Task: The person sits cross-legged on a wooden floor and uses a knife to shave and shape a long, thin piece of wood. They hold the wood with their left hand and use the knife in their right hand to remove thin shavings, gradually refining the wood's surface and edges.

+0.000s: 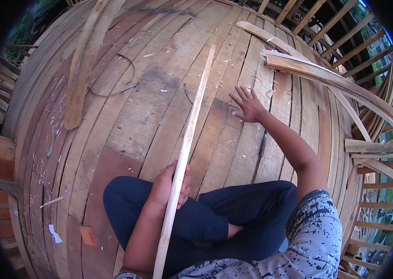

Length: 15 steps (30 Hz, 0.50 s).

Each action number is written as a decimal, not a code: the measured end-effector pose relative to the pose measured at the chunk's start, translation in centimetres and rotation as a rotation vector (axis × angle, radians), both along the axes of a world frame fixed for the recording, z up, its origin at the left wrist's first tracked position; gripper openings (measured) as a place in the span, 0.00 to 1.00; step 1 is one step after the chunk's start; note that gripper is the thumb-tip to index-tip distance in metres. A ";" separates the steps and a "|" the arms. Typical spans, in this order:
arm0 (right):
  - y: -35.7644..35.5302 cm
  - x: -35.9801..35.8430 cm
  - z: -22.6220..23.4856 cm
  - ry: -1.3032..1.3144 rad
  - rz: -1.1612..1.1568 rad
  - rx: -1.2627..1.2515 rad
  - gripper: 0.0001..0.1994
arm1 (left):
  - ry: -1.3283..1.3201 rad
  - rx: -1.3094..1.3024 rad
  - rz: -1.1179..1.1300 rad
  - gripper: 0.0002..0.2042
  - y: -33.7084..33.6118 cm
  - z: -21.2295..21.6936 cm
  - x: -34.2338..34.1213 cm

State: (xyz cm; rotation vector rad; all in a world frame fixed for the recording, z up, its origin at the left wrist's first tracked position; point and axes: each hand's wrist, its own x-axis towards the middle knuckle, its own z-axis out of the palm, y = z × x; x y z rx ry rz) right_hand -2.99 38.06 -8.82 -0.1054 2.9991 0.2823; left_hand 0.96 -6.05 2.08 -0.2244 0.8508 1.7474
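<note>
A long, thin strip of pale wood (188,135) runs from the lower edge up past my lap, its far end tapering over the floor. My left hand (172,187) is wrapped round it near my knee, with the fingers showing on the strip's right side. Off to the right, my right hand (248,106) reaches over the planks with its fingers spread and nothing in it. Whether that palm touches the floor, I cannot tell. Wood shavings lie close to its fingertips.
I sit cross-legged on a plank floor (159,135). At the upper left lies a broad board (78,88), with a thin curved cord (133,69) beside it. Curved timbers (317,69) lie at the right. A small reddish wood piece (87,235) and a white scrap (54,233) are at the lower left.
</note>
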 end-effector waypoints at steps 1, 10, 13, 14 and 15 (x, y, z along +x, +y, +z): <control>-3.4 2.0 -0.5 -0.049 0.218 -0.111 0.43 | -0.007 -0.011 0.004 0.19 -0.1 0.0 0.0; 1.8 8.4 -1.6 -0.269 0.266 0.023 0.39 | 0.026 -0.091 -0.044 0.19 1.3 -0.4 0.7; 9.2 4.7 2.7 -0.062 -0.661 0.499 0.41 | 0.027 -0.089 -0.038 0.18 1.2 -0.6 0.7; 10.0 4.2 4.5 -0.039 -0.744 0.505 0.41 | 0.031 -0.079 -0.036 0.18 1.2 -0.6 0.6; 10.3 4.0 6.4 -0.056 -0.773 0.312 0.39 | 0.038 -0.067 -0.037 0.19 1.2 -0.7 0.6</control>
